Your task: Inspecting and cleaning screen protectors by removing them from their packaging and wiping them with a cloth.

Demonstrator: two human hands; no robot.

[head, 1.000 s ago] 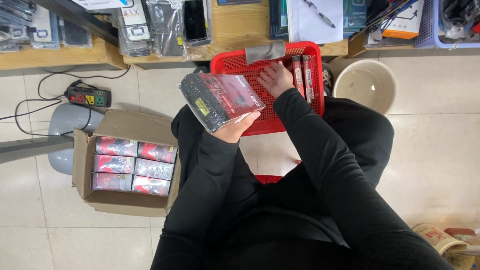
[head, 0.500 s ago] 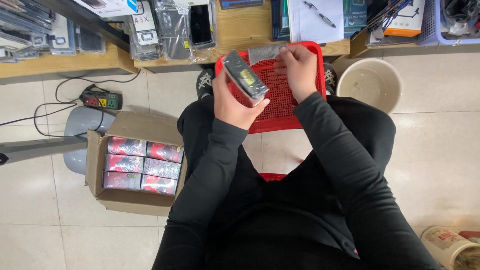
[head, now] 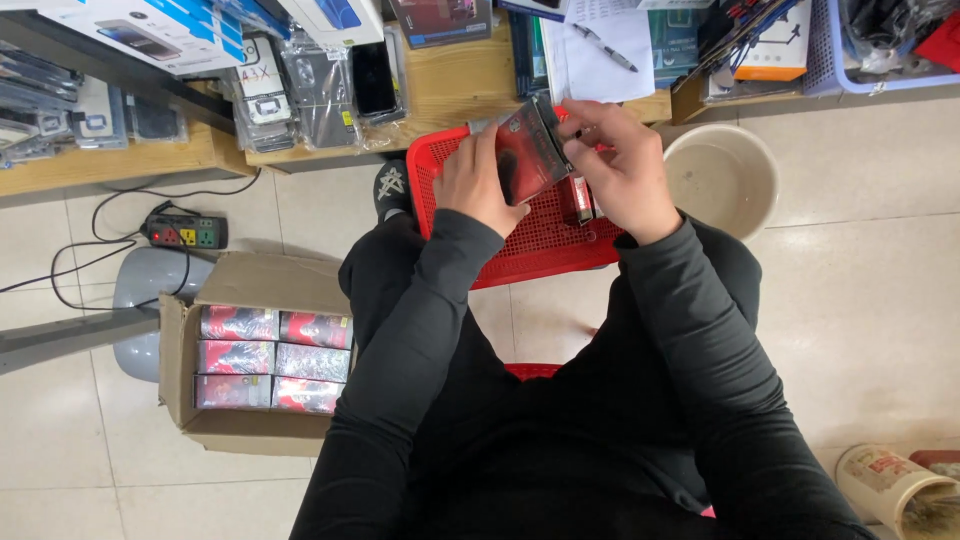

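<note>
Both hands raised over far edge of red basket (head: 540,250), forearms angled inward, sleeves black. Left hand (head: 478,185) gripped red-black shrink-wrapped box (head: 530,150) along its left side, thumb on front. Right hand (head: 620,165) pinched box's top right corner, fingers curled. Box tilted, above basket. Cardboard carton (head: 250,355) of similar boxes on floor, left.

Both hands hold 1 red-and-black shrink-wrapped box (head: 532,150) above a red basket (head: 540,245): left hand (head: 478,185) grips its left edge, right hand (head: 622,165) seems to pinch the top corner. A cardboard carton (head: 255,355) holds 6 similar boxes.
</note>
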